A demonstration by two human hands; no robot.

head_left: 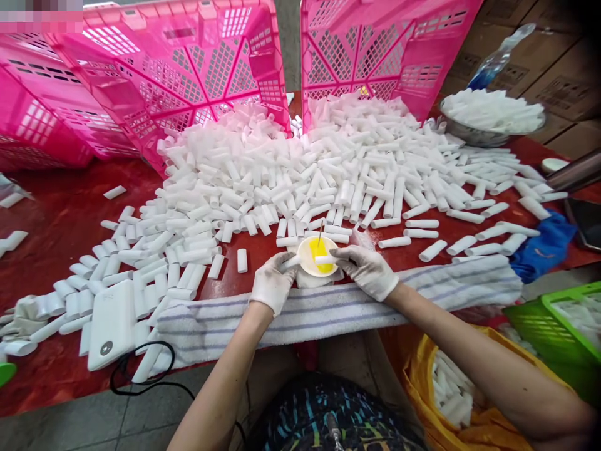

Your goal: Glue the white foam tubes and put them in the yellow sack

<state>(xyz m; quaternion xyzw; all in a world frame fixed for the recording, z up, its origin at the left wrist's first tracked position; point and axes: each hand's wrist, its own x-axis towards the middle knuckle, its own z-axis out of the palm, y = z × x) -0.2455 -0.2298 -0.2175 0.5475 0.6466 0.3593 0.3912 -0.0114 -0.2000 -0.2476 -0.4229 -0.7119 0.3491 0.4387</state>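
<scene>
Head view of a red table (66, 213), ordered from largest item to smallest. Two pink lattice crates (188, 69) stand tipped on edge at the far side, and a broad heap of short white plastic tubes (291, 163) spills from them across the tabletop toward the person. A white towel with grey stripes (338, 307) lies along the near edge. A metal bowl (474, 133) filled with tubes stands at far right, a green basket (558, 319) and a yellow bag (422, 388) holding more tubes sit below the table's right corner, and a blue cloth (544, 247) lies just beside the towel's end. A white power bank (111, 326) with a black cable rests at left; no legible writing appears on any item. At centre, a small white cup of yellow liquid (319, 255) stands at the towel's far edge, a thin stick standing in it. The gloved left hand (272, 282) touches the cup's left rim, fingers curled; what they hold cannot be told. The gloved right hand (369, 269) pinches one white tube (325, 259) over the cup.
</scene>
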